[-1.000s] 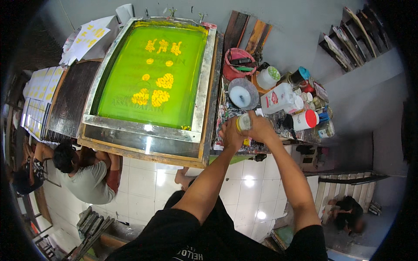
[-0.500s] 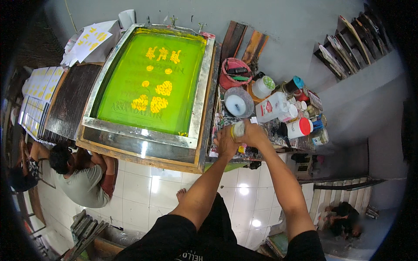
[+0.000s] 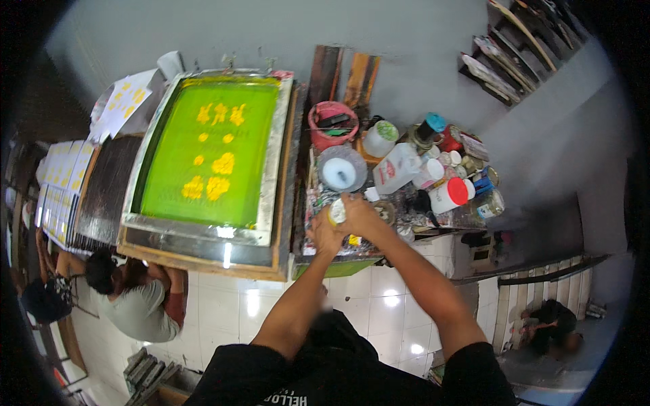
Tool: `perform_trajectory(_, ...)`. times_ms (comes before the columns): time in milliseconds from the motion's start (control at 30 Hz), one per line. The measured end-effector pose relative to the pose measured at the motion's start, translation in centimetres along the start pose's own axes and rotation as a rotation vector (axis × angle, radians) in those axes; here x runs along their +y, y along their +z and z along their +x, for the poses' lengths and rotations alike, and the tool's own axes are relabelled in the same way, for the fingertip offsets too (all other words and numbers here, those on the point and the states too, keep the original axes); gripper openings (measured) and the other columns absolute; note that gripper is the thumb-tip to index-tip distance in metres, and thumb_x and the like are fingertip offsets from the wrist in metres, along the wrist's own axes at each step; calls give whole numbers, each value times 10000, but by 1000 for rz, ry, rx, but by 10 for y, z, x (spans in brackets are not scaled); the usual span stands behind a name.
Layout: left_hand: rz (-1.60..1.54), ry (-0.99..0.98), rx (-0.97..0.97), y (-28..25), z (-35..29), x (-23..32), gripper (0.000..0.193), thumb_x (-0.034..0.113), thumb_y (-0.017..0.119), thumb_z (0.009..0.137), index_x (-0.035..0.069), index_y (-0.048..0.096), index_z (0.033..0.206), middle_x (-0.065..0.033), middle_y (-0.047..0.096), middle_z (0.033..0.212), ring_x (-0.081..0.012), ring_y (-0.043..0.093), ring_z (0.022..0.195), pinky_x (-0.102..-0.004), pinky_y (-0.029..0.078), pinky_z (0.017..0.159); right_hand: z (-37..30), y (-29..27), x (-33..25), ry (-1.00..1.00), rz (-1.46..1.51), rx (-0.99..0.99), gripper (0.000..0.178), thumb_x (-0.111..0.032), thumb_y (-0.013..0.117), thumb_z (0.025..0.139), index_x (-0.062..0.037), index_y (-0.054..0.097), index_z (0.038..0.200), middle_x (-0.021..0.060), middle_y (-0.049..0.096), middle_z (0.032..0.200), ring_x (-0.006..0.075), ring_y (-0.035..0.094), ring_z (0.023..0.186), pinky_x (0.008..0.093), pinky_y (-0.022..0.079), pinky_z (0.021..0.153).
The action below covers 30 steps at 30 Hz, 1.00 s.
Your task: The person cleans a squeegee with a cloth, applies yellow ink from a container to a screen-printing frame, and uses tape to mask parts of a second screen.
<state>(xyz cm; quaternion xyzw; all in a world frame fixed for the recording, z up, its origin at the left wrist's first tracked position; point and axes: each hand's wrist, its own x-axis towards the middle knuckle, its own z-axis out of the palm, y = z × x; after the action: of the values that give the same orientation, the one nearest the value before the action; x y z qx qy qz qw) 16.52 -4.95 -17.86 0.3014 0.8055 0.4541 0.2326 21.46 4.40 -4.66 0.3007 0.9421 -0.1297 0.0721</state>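
Seen from above in a print workshop: at far left, sheets of printed paper lie in rows, and below them a person in a grey shirt crouches on the white tiled floor. Beside the sheets, a metal-framed printing screen coated green, with yellow shapes on it, rests on a wooden base. Just right of the screen stands a cluttered, paint-stained desk, where both hands meet over its front edge. The left hand wraps a small pale jar from the side, fingers pressed around it; the right hand closes over the jar's top, fingers curled and pinching it, so the jar sits clamped between the two hands just above the desk. Directly behind the hands are a round white tub and a red bucket; further right stand a white bottle, a white can with a red lid and a crowd of smaller pots. At far right, another person sits low beside a flight of stairs.
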Motion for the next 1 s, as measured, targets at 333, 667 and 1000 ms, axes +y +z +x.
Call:
perform_trajectory(333, 59, 6, -54, -11, 6, -3, 1002, 596, 833, 617, 113, 453, 1409, -168, 583, 1317, -383, 458, 1271, -551, 298, 1014, 19, 10, 11, 0, 57, -83, 889, -536, 762, 713, 150, 520, 1225, 309, 666, 1105, 426, 671, 1037, 446, 557, 898)
perform_trajectory(667, -164, 243, 15, -2, 12, -28, 902, 564, 744, 734, 40, 446, 1405, -206, 612, 1237, -385, 522, 1190, -488, 359, 1029, 14, -4, 8, -48, 156, -60, 715, -269, 821, 643, 132, 576, 1181, 287, 692, 1006, 385, 702, 948, 433, 579, 844)
perform_trajectory(1000, 16, 217, -113, -22, 26, -24, 908, 322, 865, 672, 44, 417, 1412, -199, 598, 1302, -361, 540, 1229, -454, 387, 1033, 13, -5, 14, 54, 319, -43, 883, -349, 840, 627, 130, 489, 1281, 291, 691, 1044, 397, 694, 993, 445, 575, 865)
